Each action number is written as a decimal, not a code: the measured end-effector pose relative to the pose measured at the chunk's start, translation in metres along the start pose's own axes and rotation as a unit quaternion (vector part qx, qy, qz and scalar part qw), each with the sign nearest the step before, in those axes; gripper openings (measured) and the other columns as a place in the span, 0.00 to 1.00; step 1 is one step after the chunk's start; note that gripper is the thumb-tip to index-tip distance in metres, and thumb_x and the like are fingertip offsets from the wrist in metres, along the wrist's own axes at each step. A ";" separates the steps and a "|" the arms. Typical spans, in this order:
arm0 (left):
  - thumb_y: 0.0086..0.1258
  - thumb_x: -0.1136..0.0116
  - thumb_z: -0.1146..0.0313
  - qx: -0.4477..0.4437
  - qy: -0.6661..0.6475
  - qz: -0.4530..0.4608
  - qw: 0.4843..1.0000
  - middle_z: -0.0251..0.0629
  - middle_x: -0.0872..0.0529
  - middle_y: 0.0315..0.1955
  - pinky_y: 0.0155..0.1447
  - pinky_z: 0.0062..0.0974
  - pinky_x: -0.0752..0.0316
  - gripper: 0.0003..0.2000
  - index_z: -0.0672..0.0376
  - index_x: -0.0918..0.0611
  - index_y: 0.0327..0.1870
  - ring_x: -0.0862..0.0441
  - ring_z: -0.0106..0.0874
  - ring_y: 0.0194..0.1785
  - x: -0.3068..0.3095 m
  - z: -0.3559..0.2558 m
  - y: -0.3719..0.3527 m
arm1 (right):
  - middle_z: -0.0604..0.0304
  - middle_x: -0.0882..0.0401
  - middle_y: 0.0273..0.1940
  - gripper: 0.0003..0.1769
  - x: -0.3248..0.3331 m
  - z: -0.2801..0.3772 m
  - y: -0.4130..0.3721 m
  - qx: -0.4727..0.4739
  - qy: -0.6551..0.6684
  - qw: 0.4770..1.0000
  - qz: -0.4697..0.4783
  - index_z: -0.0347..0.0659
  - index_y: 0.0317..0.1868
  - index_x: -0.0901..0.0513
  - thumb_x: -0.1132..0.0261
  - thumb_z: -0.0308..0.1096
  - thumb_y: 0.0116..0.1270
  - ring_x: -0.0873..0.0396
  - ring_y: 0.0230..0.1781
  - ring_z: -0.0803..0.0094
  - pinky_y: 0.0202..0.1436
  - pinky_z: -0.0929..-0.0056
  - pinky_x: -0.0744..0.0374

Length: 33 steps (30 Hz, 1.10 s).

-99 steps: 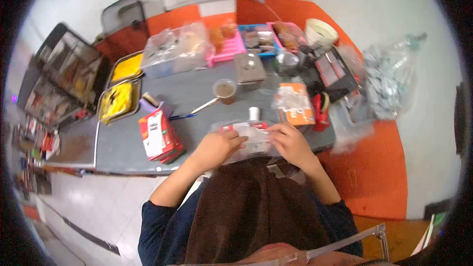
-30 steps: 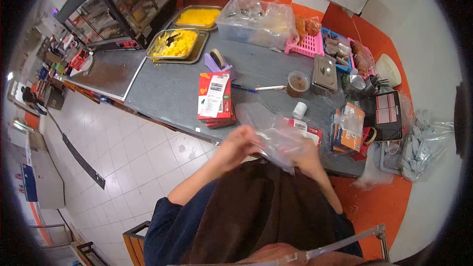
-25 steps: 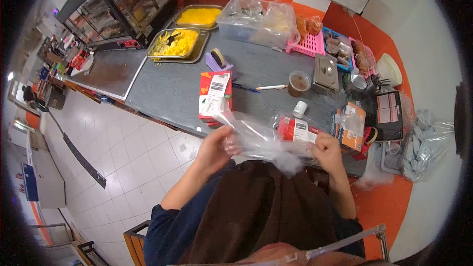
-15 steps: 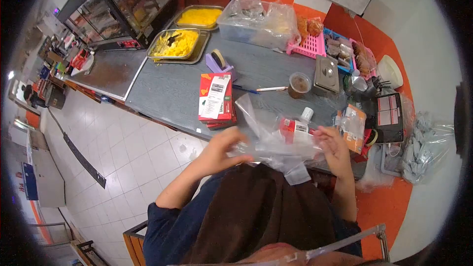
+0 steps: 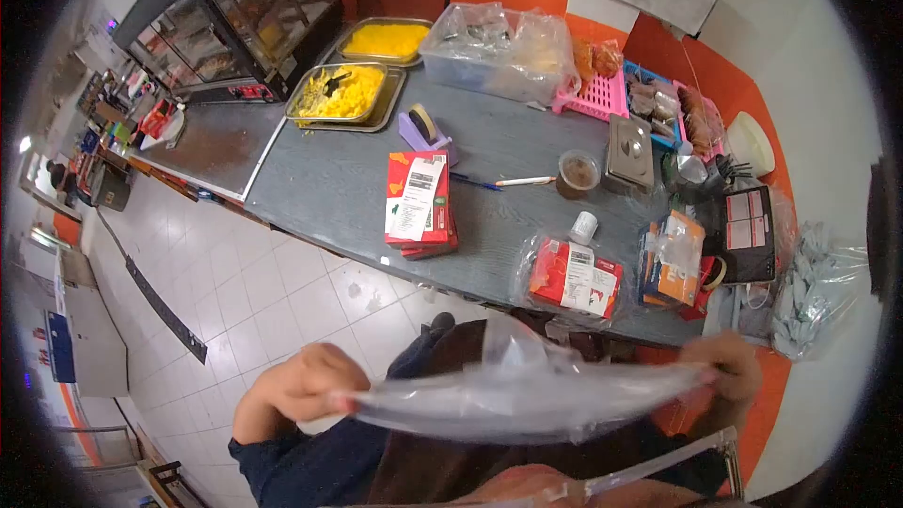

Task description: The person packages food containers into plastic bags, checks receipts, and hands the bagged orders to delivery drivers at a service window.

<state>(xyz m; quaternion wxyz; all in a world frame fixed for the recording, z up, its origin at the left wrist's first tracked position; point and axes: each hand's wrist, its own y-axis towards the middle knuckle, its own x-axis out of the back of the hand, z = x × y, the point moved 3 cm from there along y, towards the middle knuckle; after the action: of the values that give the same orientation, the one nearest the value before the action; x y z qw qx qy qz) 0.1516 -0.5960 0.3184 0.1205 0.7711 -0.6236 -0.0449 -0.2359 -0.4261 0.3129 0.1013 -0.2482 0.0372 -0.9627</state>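
Observation:
A clear plastic bag is stretched out sideways in front of my body, a bit blurred. My left hand pinches its left end. At the other end my right hand grips the plastic, smeared by motion. Beyond the bag, a red box in clear wrapping with a white label lies at the table's near edge. To its left is a stack of red boxes with a label on top.
On the grey table are a purple tape dispenser, pens, a lidded cup, a small white cap and an orange box. Food trays, a plastic tub and a pink basket stand behind.
My hands have moved apart and toward my body, pulling the bag out wide. The wrapped red box, earlier behind the plastic, now shows uncovered by the bag.

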 end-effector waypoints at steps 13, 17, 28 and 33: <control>0.44 0.42 0.77 -0.023 0.686 -0.428 0.588 0.39 0.29 0.25 0.34 0.28 0.33 0.09 0.60 0.30 0.25 0.29 0.37 0.31 0.031 0.007 0.063 | 0.59 0.23 0.30 0.20 -0.066 0.052 0.128 0.224 -0.358 0.871 -0.252 0.40 0.39 0.25 0.36 0.28 0.40 0.25 0.29 0.64 0.31 0.65 0.29; 0.49 0.45 0.79 -0.026 0.601 -0.549 0.580 0.38 0.28 0.27 0.37 0.23 0.33 0.07 0.61 0.28 0.28 0.28 0.33 0.32 0.046 0.024 0.021 | 0.59 0.25 0.30 0.09 -0.045 0.033 0.117 0.064 -0.261 0.853 -0.448 0.40 0.37 0.24 0.40 0.25 0.52 0.26 0.30 0.72 0.31 0.74 0.29; 0.47 0.44 0.73 -0.106 -0.226 -0.302 0.920 0.40 0.22 0.28 0.33 0.21 0.31 0.16 0.65 0.26 0.40 0.25 0.27 0.27 0.004 0.084 -0.046 | 0.66 0.29 0.35 0.16 -0.074 -0.066 0.176 0.094 0.115 0.988 0.027 0.38 0.38 0.28 0.35 0.26 0.47 0.30 0.36 0.79 0.38 0.82 0.30; 0.49 0.40 0.70 0.290 0.107 -0.131 0.942 0.42 0.22 0.30 0.35 0.25 0.31 0.17 0.69 0.25 0.40 0.25 0.29 0.31 -0.014 0.091 -0.036 | 0.67 0.31 0.33 0.19 -0.062 -0.042 0.207 0.211 0.142 0.884 -0.391 0.39 0.38 0.31 0.34 0.31 0.46 0.30 0.32 0.80 0.36 0.83 0.30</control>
<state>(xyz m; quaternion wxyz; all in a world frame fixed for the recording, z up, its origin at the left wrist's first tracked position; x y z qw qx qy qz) 0.1627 -0.5868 0.2209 -0.0492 0.8477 -0.4867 0.2053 -0.1669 -0.6144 0.2219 -0.2396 -0.0756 -0.2534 -0.9342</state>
